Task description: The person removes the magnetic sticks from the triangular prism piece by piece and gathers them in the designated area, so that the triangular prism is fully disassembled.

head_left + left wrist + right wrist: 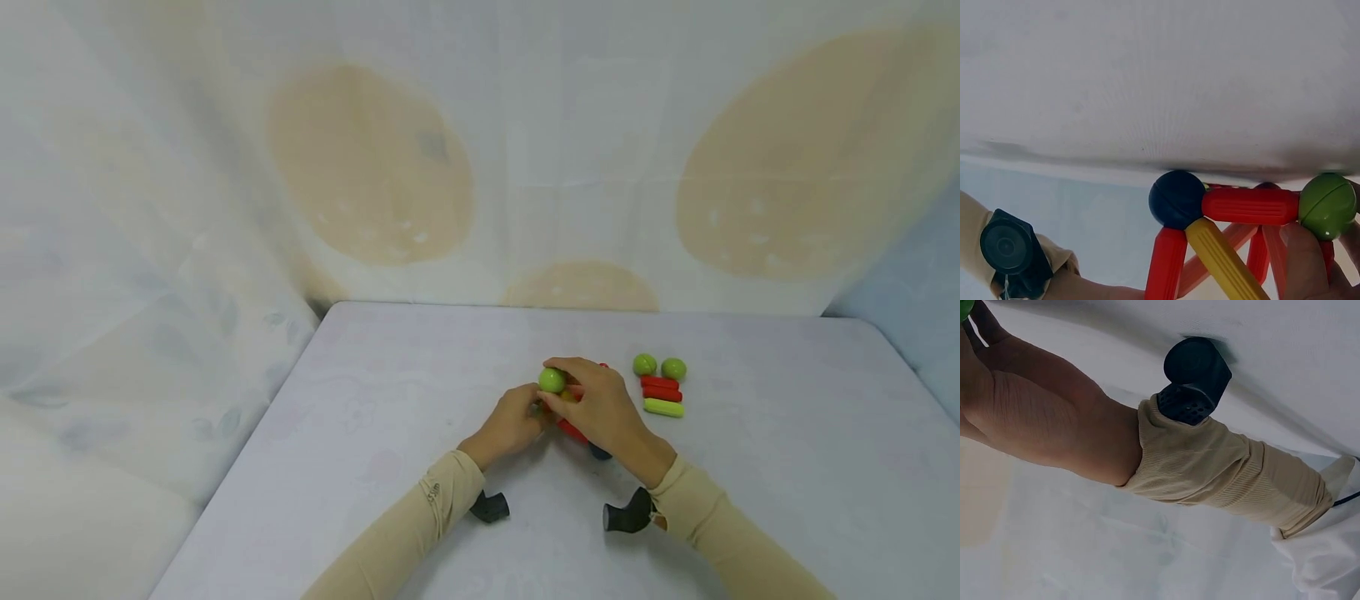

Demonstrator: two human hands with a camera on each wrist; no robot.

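Both hands (570,412) grip a smooth rod-and-ball frame (1235,215).

Beige ribbed sleeves (420,517), a black wrist camera (1196,378) at each cuff.

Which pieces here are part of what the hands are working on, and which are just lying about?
In hand:
- rod-and-ball frame, gripped by left hand and right hand
- green ball on top of it, at the right fingers

Lying about:
- two green balls
- two red rods
- yellow-green rod
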